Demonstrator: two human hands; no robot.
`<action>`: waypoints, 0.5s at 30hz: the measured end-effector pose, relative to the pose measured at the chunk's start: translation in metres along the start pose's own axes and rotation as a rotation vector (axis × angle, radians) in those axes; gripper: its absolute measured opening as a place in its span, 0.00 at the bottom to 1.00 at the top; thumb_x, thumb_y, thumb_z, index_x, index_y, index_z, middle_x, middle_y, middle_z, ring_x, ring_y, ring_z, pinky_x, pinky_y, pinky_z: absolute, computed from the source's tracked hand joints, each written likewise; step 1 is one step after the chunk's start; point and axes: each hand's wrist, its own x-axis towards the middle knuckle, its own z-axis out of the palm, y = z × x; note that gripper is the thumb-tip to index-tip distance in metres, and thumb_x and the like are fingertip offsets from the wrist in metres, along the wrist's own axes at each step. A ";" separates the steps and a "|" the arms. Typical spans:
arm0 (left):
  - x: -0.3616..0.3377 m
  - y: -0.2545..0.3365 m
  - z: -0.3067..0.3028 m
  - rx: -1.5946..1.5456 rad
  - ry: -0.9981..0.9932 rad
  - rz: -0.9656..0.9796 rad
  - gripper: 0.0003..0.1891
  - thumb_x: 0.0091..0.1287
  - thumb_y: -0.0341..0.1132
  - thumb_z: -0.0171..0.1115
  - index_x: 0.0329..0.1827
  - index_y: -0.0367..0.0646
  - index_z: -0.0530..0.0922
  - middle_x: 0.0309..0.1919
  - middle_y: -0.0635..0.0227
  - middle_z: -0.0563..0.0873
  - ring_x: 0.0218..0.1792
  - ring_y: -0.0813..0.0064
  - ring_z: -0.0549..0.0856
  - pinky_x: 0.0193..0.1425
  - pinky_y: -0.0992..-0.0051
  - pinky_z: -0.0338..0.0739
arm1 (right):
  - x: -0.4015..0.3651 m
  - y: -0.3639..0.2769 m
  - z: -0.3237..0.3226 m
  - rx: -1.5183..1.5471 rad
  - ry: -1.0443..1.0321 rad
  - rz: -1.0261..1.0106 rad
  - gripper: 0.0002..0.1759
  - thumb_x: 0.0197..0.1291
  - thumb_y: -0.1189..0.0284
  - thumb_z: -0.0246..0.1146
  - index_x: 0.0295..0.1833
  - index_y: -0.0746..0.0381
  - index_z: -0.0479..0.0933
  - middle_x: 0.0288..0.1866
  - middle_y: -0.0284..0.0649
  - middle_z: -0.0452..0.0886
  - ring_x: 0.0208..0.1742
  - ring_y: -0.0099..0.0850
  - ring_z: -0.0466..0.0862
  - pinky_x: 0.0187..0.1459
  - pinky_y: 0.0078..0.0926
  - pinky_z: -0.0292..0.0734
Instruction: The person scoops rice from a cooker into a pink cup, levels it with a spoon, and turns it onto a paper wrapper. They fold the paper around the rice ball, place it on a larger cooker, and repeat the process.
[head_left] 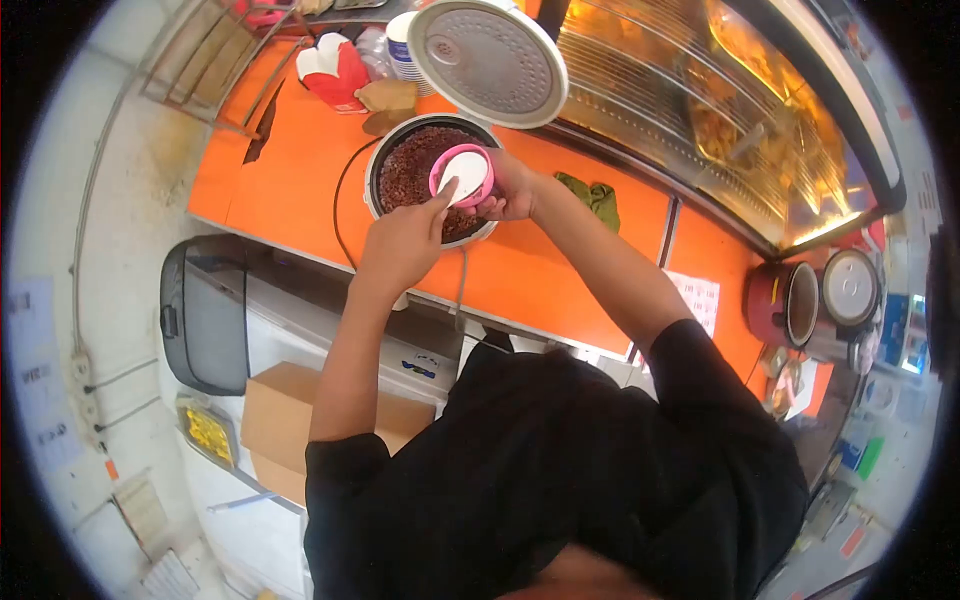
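My left hand (405, 242) is closed round the handle of a white rice paddle (467, 172), its index finger stretched along it. The paddle's broad end lies over the mouth of a small pink bowl (434, 178). From the right side, my right hand (513, 188) grips that bowl; what the bowl contains is mostly hidden under the paddle. Both hands are above an open rice cooker (376, 190) holding dark reddish-brown rice (405, 172). Its round grey lid (490, 62) stands raised behind the pot.
On the orange counter (290, 185) are a red-and-white carton (333, 75), stacked paper cups (402, 50) and a green cloth (590, 198). A lit glass food warmer (690, 95) borders the back right. Further right stands a dark red pot (775, 305). A cardboard box (280, 415) sits below left.
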 end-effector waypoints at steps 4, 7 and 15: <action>-0.003 0.004 0.002 0.028 -0.118 0.046 0.25 0.78 0.37 0.52 0.78 0.60 0.73 0.36 0.49 0.88 0.40 0.47 0.88 0.47 0.49 0.80 | -0.021 0.007 0.004 -0.064 -0.013 -0.002 0.30 0.80 0.50 0.41 0.51 0.60 0.82 0.28 0.50 0.85 0.13 0.20 0.72 0.11 0.10 0.65; 0.001 0.014 0.001 0.014 -0.204 0.109 0.26 0.78 0.36 0.53 0.79 0.60 0.72 0.35 0.50 0.88 0.39 0.46 0.88 0.47 0.49 0.79 | -0.032 0.020 -0.009 -0.025 -0.126 0.012 0.30 0.80 0.51 0.43 0.54 0.64 0.82 0.28 0.53 0.85 0.13 0.21 0.75 0.11 0.08 0.64; -0.005 0.051 0.007 -0.203 -0.326 0.136 0.29 0.79 0.35 0.51 0.84 0.56 0.63 0.53 0.44 0.87 0.53 0.47 0.87 0.59 0.54 0.77 | -0.115 0.112 -0.097 0.260 -0.385 -0.235 0.33 0.80 0.44 0.43 0.61 0.60 0.80 0.45 0.48 0.89 0.34 0.33 0.88 0.25 0.19 0.81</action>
